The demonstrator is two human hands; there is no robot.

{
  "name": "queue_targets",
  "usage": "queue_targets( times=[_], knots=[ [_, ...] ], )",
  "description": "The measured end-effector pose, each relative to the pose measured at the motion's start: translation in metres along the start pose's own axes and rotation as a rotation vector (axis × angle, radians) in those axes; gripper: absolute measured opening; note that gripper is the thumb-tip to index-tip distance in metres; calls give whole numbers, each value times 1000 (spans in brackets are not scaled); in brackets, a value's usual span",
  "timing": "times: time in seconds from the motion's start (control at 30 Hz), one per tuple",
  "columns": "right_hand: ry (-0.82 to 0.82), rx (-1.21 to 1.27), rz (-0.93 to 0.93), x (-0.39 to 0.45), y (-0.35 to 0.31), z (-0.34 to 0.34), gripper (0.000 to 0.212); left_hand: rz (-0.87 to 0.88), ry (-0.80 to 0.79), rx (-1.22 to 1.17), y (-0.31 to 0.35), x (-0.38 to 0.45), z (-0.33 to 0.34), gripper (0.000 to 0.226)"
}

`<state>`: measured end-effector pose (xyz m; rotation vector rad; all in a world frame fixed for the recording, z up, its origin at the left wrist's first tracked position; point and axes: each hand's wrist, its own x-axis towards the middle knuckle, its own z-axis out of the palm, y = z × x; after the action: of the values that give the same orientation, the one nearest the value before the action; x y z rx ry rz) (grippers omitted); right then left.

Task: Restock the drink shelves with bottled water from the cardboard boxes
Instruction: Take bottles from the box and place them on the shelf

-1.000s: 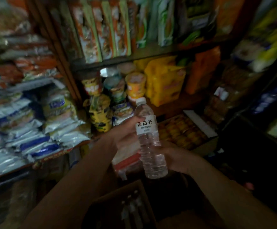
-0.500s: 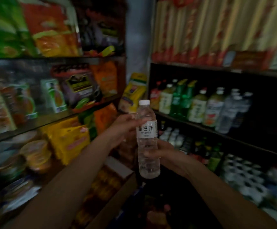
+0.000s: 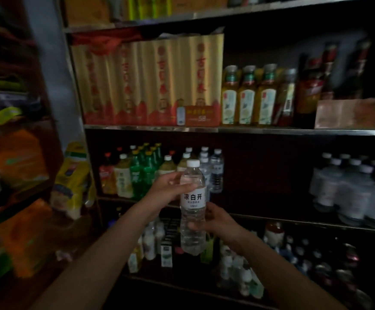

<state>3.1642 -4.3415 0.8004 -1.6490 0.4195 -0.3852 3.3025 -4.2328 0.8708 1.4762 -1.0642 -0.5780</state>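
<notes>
water bottle [image 3: 192,204] upright, between both hands | left hand [image 3: 168,186] grips its shoulder — right hand [image 3: 216,221] grips lower body

The snack packets [image 3: 14,166] at the frame's left are a blur, the cans [image 3: 338,265] lower right too dim to read, and my forearms run off the bottom edge.

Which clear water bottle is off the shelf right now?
The white-capped water bottle with the white label: left hand holds its shoulder, right hand its lower body. The other clear water bottles stand on the middle shelf behind it.
</notes>
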Motion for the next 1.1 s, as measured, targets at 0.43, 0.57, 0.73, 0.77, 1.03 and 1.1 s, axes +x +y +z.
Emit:
queue_targets(
  times=[0.43,0.57,0.73,0.77,1.03,1.1],
  knots=[
    [295,-79,40,92,42,-110,54,50,-171,181,-24,154,47,27],
    [337,-150,69,119,59,-136,51,81,-121,319,-43,192,62,47],
    [316,-272,61,159,75,-169,54,145,-104,652,-41,225,74,39],
    [302,-280,73,165,78,-173,55,164,-105,703,-40,233,75,40],
    [283,-258,132,214,106,-188,63,128,-202,1024,-35,292,76,16],
    [288,-285,107,227,106,-189,63,113,-194,1088,-36,305,74,19]
  ],
)
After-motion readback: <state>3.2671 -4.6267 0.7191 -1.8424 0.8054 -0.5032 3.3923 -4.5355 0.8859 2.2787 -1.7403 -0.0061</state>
